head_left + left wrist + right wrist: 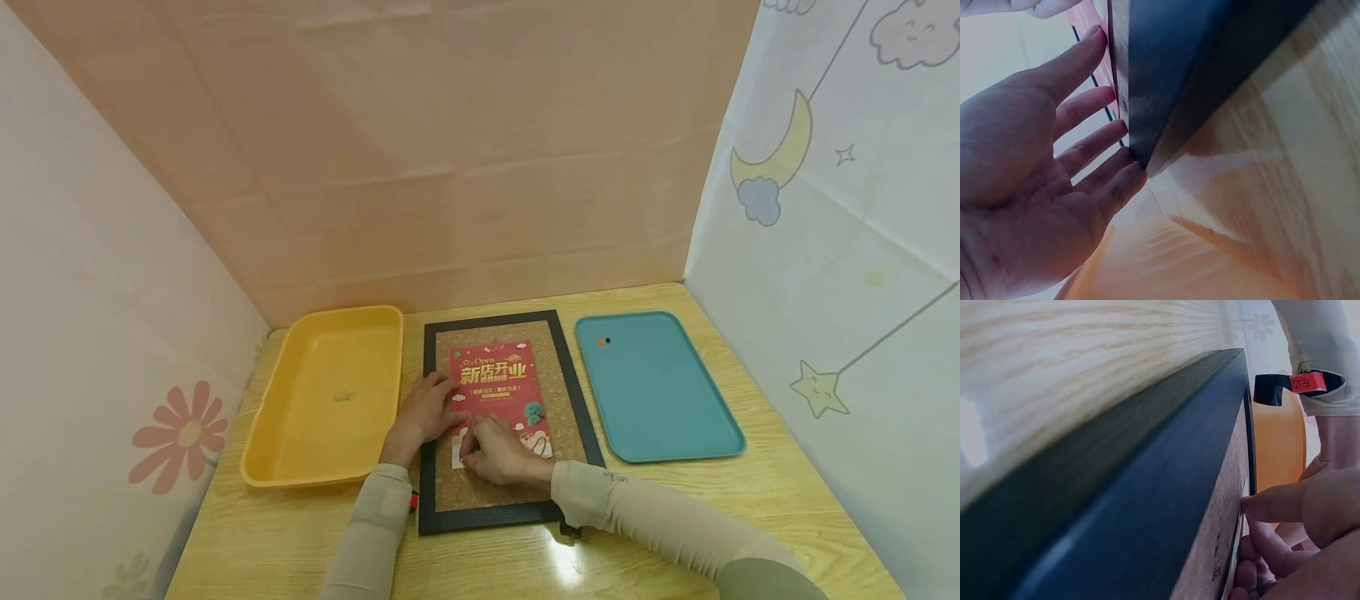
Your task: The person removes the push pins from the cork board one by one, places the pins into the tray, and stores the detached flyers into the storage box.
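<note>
A red poster [495,379] with gold lettering lies on a cork board [573,425] in a black frame [429,500]. My left hand [427,410] rests along the poster's left edge with its fingers extended; the left wrist view shows this palm [1029,187] beside the frame's side. At the poster's lower left corner, my right hand [497,452] has its fingers curled and pinches what looks like a small dark pin, largely hidden by the fingertips. In the right wrist view, the right thumb [1275,503] points down against the board's surface.
A deep yellow tray [258,454] stands left of the board. To the right lies a shallow teal tray [660,392], with a tiny orange piece [601,342] and a tiny black piece [608,340] near its upper left corner. Walls of printed cloth enclose the wooden table [780,500].
</note>
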Action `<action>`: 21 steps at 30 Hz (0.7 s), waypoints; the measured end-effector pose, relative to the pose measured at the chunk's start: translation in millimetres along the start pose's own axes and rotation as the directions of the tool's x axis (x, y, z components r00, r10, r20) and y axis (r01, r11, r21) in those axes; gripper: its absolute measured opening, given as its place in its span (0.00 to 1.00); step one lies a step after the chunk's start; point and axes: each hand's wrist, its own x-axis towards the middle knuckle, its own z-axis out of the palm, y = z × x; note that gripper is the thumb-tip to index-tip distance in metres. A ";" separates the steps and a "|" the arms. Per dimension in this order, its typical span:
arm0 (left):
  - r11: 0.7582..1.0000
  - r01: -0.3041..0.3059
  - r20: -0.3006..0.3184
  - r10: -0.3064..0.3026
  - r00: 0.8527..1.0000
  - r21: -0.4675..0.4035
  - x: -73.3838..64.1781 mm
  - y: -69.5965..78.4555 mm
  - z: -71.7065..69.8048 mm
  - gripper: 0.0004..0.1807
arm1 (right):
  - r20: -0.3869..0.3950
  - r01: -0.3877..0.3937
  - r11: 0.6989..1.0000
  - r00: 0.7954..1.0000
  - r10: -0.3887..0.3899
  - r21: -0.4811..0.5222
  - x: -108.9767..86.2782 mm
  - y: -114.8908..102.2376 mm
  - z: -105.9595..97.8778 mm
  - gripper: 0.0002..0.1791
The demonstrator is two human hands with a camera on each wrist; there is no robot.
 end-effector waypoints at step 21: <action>1.000 0.016 0.013 -0.016 1.000 -0.009 0.4 -0.5 0.6 0.36 | 0.050 0.018 1.000 0.999 -0.019 0.013 -2.8 -3.4 -6.7 0.07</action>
